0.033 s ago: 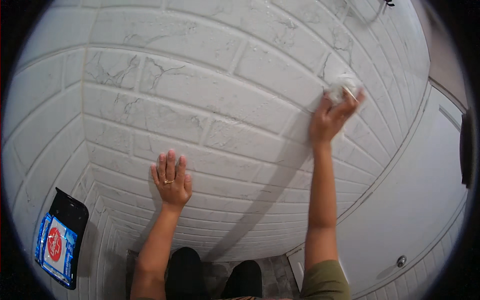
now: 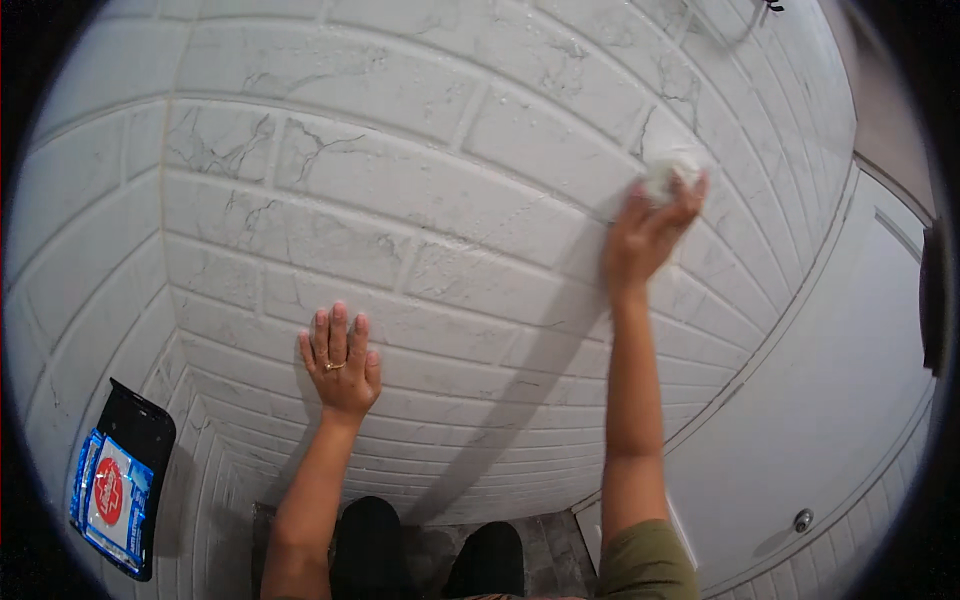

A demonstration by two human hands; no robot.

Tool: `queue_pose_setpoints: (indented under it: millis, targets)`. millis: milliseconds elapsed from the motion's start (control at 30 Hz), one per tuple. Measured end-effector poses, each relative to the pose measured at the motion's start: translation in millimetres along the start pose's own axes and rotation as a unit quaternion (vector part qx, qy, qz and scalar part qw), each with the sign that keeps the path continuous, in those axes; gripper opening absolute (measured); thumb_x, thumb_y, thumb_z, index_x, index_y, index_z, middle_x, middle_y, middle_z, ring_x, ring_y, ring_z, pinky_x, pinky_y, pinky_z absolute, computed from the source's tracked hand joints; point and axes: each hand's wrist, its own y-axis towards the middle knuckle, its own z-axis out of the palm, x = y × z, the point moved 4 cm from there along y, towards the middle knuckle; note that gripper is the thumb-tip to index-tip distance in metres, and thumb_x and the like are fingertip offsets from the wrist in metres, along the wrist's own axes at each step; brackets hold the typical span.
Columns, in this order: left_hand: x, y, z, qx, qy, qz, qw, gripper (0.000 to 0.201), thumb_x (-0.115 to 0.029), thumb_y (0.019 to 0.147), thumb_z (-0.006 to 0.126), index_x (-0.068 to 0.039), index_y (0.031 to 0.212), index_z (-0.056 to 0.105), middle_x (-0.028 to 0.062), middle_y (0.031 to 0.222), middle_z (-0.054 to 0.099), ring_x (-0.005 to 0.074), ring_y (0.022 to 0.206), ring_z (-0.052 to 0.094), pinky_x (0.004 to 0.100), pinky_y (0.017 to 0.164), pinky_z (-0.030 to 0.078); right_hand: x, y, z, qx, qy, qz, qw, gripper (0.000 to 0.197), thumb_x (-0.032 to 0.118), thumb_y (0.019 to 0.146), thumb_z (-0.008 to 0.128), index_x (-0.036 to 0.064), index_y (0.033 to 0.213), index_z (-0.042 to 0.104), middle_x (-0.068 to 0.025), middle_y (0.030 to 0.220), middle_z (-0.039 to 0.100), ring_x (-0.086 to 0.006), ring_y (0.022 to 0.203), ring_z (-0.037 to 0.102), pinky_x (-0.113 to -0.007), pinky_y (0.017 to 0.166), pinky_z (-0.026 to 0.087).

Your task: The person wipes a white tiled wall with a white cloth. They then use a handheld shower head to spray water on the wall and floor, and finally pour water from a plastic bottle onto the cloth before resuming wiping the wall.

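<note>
My left hand (image 2: 342,362) lies flat on the white tiled wall (image 2: 500,260), fingers stretched upward and a ring on one of them. Up and to the right, my right hand (image 2: 645,235) presses a soft, rounded white wad (image 2: 672,178) against the wet tiles. Its fingers curl round the lower side of the wad, and motion blurs them a little. Whether the wad is a sponge or a crumpled cloth I cannot tell. Whitish suds or wetness show on the tiles around it.
A black wall shelf (image 2: 150,425) at the lower left carries a blue and white packet (image 2: 112,495). On the right stands a white door (image 2: 800,400) with a round metal knob (image 2: 803,520). Grey floor (image 2: 545,550) shows beside my legs at the bottom.
My right hand has shifted slightly left along the wall with the white wad. The left hand stays in place on the tiles.
</note>
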Motion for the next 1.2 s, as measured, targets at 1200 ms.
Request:
queue_pose_setpoints:
  millis: [1200]
  targets:
    - [8, -10, 3, 0.013, 0.005, 0.035, 0.999, 0.052, -0.032, 0.101, 0.032, -0.01, 0.147, 0.037, 0.0138, 0.157, 0.028, 0.0342, 0.146, 0.023, 0.052, 0.117, 0.011, -7, -15, -7, 0.197, -0.014, -0.148, 0.969, 0.062, 0.01, 0.08, 0.062, 0.0226, 0.139, 0.048, -0.0158, 0.154, 0.029, -0.0392, 0.14, 0.031, -0.061, 0.111, 0.025]
